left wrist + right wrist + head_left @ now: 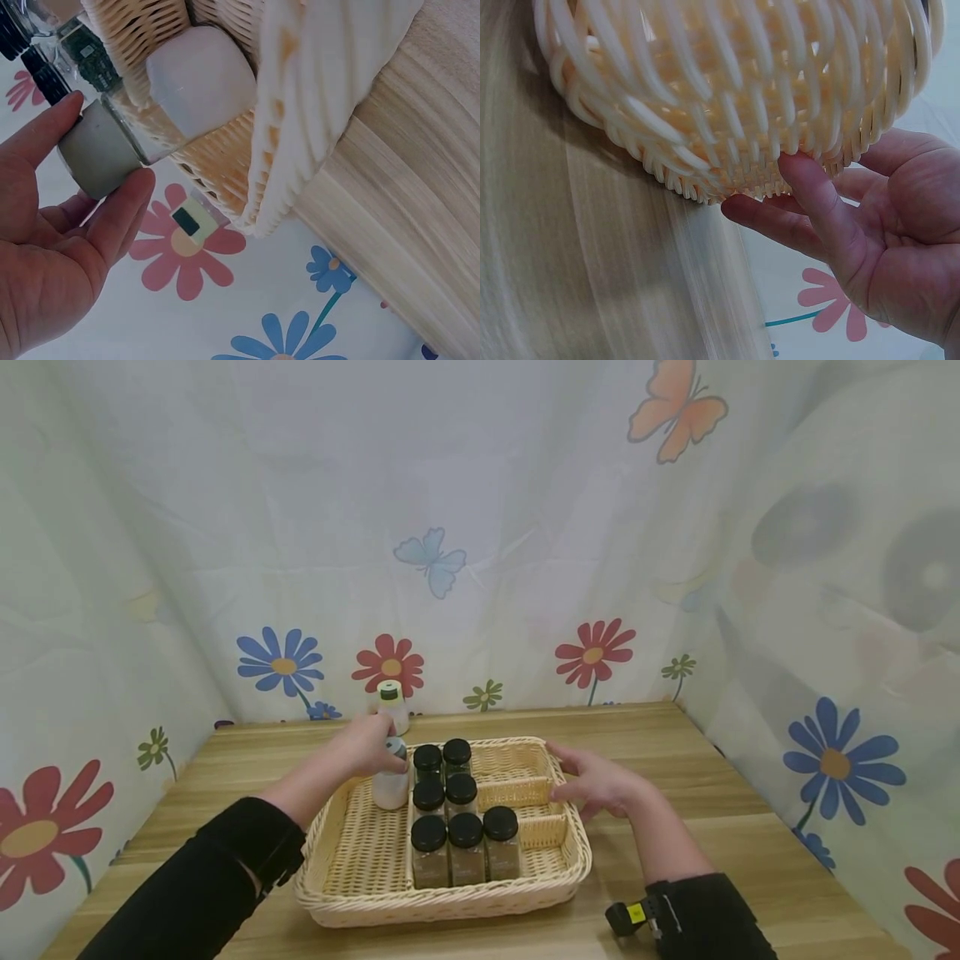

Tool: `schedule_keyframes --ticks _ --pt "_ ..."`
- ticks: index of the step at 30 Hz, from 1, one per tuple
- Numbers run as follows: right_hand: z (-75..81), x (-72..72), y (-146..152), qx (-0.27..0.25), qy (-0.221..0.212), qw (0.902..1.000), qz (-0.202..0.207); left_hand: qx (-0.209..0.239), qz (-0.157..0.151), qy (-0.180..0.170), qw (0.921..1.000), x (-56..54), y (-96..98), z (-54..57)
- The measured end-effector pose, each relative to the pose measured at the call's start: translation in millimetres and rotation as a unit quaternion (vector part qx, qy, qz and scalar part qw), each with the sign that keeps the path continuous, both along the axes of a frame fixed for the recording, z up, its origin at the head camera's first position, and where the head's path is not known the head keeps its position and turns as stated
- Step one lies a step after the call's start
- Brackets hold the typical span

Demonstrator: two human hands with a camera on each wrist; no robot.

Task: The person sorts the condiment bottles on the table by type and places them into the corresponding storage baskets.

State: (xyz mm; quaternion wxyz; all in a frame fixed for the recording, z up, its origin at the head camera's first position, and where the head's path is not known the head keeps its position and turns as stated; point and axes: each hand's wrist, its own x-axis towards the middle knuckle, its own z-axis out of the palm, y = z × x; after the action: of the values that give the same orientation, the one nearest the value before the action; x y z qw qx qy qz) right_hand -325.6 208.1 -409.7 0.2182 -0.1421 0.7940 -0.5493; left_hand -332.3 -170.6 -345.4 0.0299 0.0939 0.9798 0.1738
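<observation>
My left hand (367, 745) pinches the grey lid (101, 150) of a clear jar (390, 787) with white contents. Thumb and fingers are on either side of that lid, and the jar is upright within the left compartment of the wicker basket (442, 906). At the basket's right side, my right hand (600, 781) touches the woven wall with extended fingers (772, 221). Beside the held jar, several black-lidded spice jars (465, 852) stand in the middle of the basket.
Behind the basket's back left corner stands another white-filled bottle (397, 717) with a green and dark cap. The basket rests on a wood-grain table (675, 827). A flower-printed curtain (510, 610) hangs along the back and both sides.
</observation>
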Motion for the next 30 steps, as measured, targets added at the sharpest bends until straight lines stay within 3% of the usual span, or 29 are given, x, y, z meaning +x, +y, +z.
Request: schedule_keyframes --ticks 12,16,24,30 --pt "0.4 0.8 1 0.006 -0.002 1.0000 -0.007 -0.009 -0.044 -0.029 0.9986 -1.1 -1.5 12.5" --pt "-1.0 0.5 0 0.004 -0.002 1.0000 -0.004 -0.015 -0.057 -0.015 0.9981 -5.4 -5.3 18.0" --pt "-0.8 -0.3 -1 0.002 -0.004 1.0000 -0.004 -0.022 -0.023 0.000 0.9995 -30.1 -19.8 31.0" --pt "-0.6 0.1 0 0.001 -0.002 1.0000 -0.003 -0.024 0.014 0.018 0.9995 -52.2 -28.9 30.5"
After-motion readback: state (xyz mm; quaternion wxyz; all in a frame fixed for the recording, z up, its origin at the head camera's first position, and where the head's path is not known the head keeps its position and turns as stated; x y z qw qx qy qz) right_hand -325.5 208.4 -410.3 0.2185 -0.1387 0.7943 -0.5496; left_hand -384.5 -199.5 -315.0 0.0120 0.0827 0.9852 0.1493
